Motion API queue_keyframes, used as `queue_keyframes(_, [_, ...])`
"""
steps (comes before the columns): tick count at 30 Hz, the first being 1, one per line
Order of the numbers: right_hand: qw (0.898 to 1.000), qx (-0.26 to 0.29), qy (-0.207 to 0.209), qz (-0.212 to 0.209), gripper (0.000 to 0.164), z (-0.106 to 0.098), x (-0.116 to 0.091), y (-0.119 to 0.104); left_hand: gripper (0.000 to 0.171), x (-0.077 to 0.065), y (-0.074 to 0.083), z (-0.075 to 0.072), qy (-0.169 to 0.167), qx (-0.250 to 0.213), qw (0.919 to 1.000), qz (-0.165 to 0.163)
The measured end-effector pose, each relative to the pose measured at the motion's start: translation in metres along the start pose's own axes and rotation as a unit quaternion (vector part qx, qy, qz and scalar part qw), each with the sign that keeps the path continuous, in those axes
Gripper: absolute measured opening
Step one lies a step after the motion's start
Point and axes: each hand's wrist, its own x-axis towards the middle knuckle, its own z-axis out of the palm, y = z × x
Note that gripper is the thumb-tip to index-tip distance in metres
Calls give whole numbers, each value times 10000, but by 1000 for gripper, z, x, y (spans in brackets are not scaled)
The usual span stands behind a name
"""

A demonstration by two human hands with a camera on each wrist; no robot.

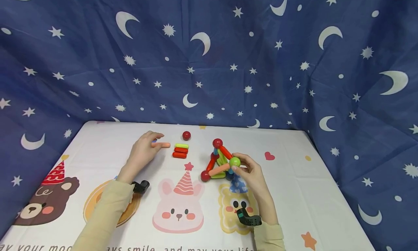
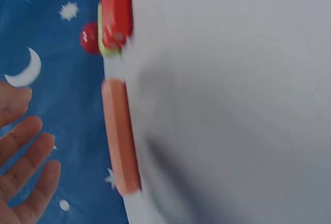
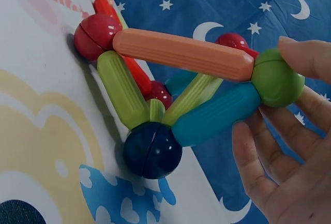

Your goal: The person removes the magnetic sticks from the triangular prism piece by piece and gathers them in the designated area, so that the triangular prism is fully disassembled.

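My right hand pinches the green ball at one corner of a magnetic stick-and-ball frame between thumb and fingers. An orange stick and a blue stick run from that ball, one to a red ball, the other to a dark blue ball. Green and red sticks join the other balls. On the left, my left hand is over a loose orange stick, its fingers loosely bent and apart from it in the left wrist view. A bit of blue shows beside those fingers.
Between the hands lie two red sticks and a light green stick side by side. A loose red ball sits behind them. The white cloth has printed animals, and a blue curtain hangs at the back.
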Motion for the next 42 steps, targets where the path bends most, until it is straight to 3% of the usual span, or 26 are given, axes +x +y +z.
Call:
queue_keyframes(10, [9998, 91, -130, -76, 46, -3, -1, 2, 29, -9, 44, 19, 275, -664, 9973, -178])
queue_keyframes(20, [9998, -4, -172, -134, 43, -4, -1, 0, 26, -19, 90, 44, 568, -1518, 9866, 173])
queue_keyframes(32, [9998, -42, -140, -93, 40, -3, -1, 0, 23, -35, 137, 80, 246, -2518, 9668, 355])
queue_keyframes(37, [9998, -110, -77, -155, 36, -3, 0, 3, 26, -41, 151, 94, 72, -2468, 9679, 462])
queue_keyframes(42, [9998, -133, -62, -149, 36, -1, 0, 3, 29, -44, 158, 106, 342, -2148, 9734, 722])
